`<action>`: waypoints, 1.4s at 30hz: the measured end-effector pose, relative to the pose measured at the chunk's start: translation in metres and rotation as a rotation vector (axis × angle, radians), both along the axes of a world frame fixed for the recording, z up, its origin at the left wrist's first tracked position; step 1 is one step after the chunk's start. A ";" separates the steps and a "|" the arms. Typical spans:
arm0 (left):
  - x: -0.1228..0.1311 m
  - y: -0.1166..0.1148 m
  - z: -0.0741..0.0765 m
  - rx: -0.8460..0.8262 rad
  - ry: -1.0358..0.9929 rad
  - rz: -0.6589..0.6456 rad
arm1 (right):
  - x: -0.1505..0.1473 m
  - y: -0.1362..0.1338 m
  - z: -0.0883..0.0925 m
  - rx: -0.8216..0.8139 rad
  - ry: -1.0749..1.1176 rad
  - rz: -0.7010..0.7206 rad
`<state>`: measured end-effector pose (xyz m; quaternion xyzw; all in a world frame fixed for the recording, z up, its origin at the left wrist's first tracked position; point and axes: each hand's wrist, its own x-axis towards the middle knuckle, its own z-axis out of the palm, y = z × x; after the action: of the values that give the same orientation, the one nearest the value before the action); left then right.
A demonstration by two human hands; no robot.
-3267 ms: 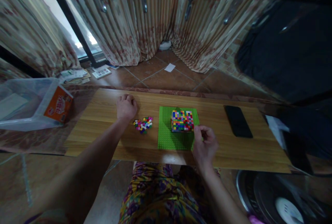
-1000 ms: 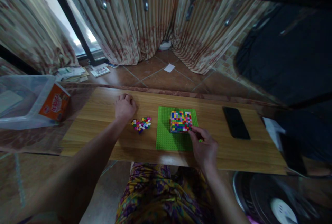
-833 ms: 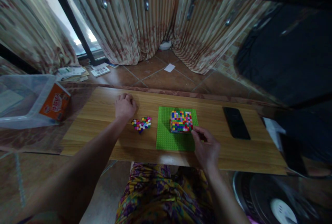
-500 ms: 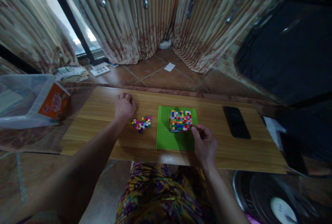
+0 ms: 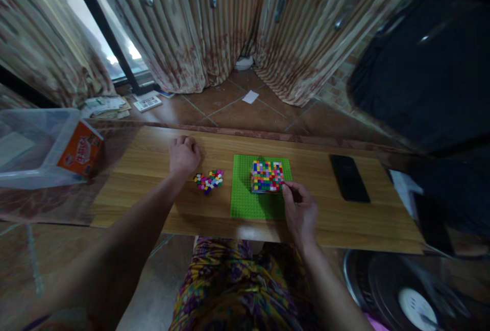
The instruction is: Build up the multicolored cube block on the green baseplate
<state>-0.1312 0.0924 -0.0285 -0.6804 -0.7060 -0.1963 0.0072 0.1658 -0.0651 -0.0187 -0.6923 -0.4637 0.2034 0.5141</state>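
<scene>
Brick block (image 5: 267, 175): multicoloured, seated on far right part of green baseplate (image 5: 248, 203).
Right hand (image 5: 300, 211): fingers curled, thumb and forefinger pinched at the block's near right corner; contents not discernible.
Left hand (image 5: 184, 156): closed fist resting on wooden table (image 5: 145, 178), just beside loose bricks (image 5: 209, 181).
Phone (image 5: 349, 184): flat, right of baseplate.

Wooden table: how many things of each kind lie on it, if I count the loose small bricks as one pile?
Green baseplate: 1
Multicoloured brick block: 1
Pile of loose bricks: 1
Black phone: 1
Total: 4
</scene>
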 end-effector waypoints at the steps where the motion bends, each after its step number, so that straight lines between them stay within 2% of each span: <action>1: 0.000 0.000 0.000 0.001 0.001 0.000 | 0.000 0.000 0.001 0.000 0.009 0.005; 6: 0.001 0.000 0.001 -0.007 -0.012 -0.004 | -0.002 -0.001 0.003 -0.005 0.031 0.021; 13: 0.002 -0.001 0.002 -0.020 -0.033 0.009 | -0.004 -0.007 0.009 0.059 0.029 -0.136; 16: 0.002 -0.001 0.001 -0.004 -0.022 0.008 | -0.010 -0.012 0.015 0.084 0.016 -0.134; 19: 0.001 -0.001 0.000 0.007 -0.020 0.010 | -0.025 -0.020 0.022 0.136 -0.062 -0.026; 22: 0.001 -0.001 -0.001 -0.006 -0.026 0.013 | -0.049 -0.029 0.024 0.165 -0.128 0.198; 24: 0.001 -0.001 -0.002 -0.014 -0.035 0.016 | -0.067 -0.032 0.019 0.158 -0.143 0.371; 28: 0.002 -0.002 -0.001 -0.005 -0.039 0.014 | -0.100 -0.028 0.003 0.142 -0.241 0.547; 34: 0.003 -0.004 0.001 -0.003 -0.030 0.014 | -0.128 0.000 -0.008 0.131 -0.522 0.662; 42: 0.003 -0.004 0.001 0.002 -0.019 0.016 | -0.143 0.024 -0.013 0.064 -0.787 0.737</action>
<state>-0.1283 0.0884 -0.0279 -0.6727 -0.7113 -0.2036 0.0029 0.0227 -0.0408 -0.0317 -0.4914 -0.8396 0.0813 0.2169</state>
